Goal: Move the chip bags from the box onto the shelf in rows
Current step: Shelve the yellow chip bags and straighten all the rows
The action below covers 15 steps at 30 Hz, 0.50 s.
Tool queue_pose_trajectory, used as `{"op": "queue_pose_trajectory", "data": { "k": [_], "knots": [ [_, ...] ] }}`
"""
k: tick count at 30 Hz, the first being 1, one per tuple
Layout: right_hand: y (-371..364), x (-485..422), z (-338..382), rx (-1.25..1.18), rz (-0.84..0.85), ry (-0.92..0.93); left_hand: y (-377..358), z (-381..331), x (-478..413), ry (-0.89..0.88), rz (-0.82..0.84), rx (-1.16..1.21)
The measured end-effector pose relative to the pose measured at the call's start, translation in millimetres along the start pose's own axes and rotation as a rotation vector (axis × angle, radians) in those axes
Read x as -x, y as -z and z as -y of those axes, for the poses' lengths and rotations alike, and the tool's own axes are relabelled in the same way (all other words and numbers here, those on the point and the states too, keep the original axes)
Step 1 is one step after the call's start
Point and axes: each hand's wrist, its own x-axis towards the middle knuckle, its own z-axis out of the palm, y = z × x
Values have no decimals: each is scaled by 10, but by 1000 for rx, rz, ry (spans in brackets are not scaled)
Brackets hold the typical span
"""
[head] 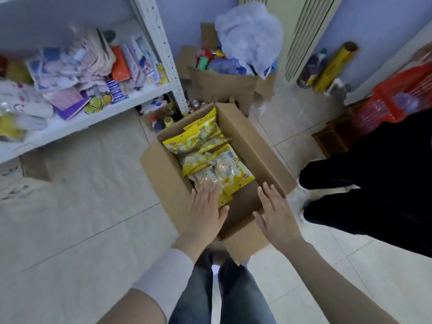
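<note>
Centre of the frame, an open cardboard box [255, 146] sits on the tiled floor, and the yellow chip bags [203, 146] are all in it, overlapping in a loose pile from the far end toward the near one. The left hand [205, 208] is down at the near end, fingers straight and spread, fingertips over the closest bag; whether they press on it is hard to tell. The right hand [275, 212] hangs flat and relaxed above the box's near right corner, gripping nothing. The hands are apart, with bare cardboard between them.

Upper left, the white metal shelf [77, 127] carries a blurred jumble of pastel packets, none of them chip bags. Top centre, a second carton [222, 84] stands against the wall, stuffed with goods and topped by a crumpled plastic bag [250, 31]. At the right edge stands another person in black trousers [374, 183], with a red basket [397, 97] above them. Bottom centre, the wearer's jeans [233, 298].
</note>
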Motion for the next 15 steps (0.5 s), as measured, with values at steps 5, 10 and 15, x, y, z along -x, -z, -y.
{"op": "queue_pose_trajectory", "data": {
  "k": [5, 10, 15],
  "knots": [
    [-112, -136, -22, 45, 84, 74, -179, 155, 54, 85, 55, -26],
    [-250, -241, -140, 129, 150, 131, -396, 244, 25, 106, 131, -60],
    [-274, -366, -279, 118, 210, 163, -451, 258, -12, 173, 130, -35]
  ]
}}
